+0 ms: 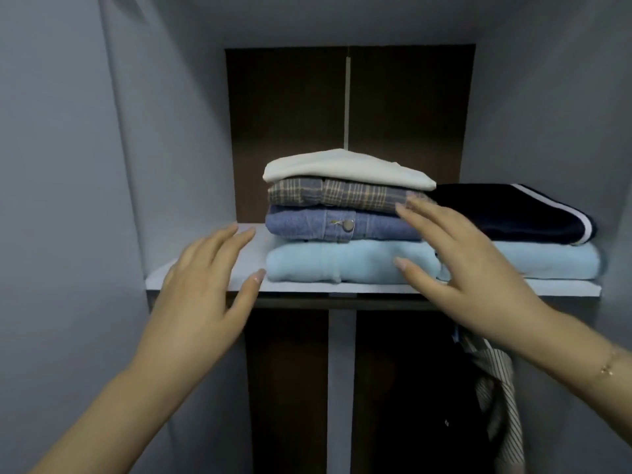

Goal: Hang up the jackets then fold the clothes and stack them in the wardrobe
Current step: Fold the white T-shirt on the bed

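Observation:
A stack of folded clothes sits on the wardrobe shelf (205,282): a cream top (345,169) uppermost, a plaid shirt (335,195) under it, then a denim shirt (307,225), and a wide light blue garment (328,263) at the bottom. A folded navy garment with white stripes (513,213) lies on the light blue one's right half. My left hand (201,285) hovers open in front of the shelf, left of the stack. My right hand (458,265) is open with fingers spread, in front of the stack's right side; I cannot tell if it touches.
The wardrobe has pale grey side walls (68,165) and a dark brown back panel (290,114). Below the shelf hang dark clothes (410,388) and a striped garment (502,388) on the right. A white vertical divider (340,388) runs down the lower section.

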### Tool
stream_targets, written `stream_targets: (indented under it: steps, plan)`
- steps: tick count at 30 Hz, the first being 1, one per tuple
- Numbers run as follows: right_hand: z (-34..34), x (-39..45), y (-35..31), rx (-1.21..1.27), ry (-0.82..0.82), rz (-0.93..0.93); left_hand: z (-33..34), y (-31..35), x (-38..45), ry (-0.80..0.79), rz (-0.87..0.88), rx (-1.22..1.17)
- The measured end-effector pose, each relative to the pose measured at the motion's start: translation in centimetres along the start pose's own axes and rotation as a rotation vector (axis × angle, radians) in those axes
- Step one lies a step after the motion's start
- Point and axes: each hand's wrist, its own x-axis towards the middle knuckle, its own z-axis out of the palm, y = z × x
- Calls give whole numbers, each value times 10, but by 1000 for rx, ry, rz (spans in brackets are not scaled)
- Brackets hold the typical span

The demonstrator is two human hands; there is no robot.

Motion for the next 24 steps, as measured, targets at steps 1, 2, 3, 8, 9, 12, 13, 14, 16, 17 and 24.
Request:
stream_targets:
  steps: [1,2,3,8,9,12,13,14,16,17,24]
  plan:
    - [5,-7,-7,-53,-30,-49,-4,4,-12,-13,-14,71]
    - [10,-12,-13,-76,-62,-80,-8,8,-21,-30,-27,141]
    - [15,-18,-18,-74,-95,-111,-15,12,-33,-54,-42,213]
    - [40,-32,-49,-27,-190,-298,-54,34,-94,-118,-131,525]
    - [44,-34,-56,4,-192,-338,-62,41,-106,-120,-155,578]
    - [54,-43,-77,109,-191,-478,-83,67,-146,-103,-271,720]
    - [55,-48,-85,149,-188,-521,-89,78,-160,-91,-322,756]
    - [56,-54,-92,191,-189,-560,-95,91,-174,-79,-375,786]
    - [56,-71,-109,274,-192,-633,-105,116,-206,-68,-458,849]
    - [56,-81,-119,310,-194,-669,-111,129,-222,-74,-487,891]
    - [24,-168,-214,541,-175,-993,-174,237,-344,-76,-770,1164]
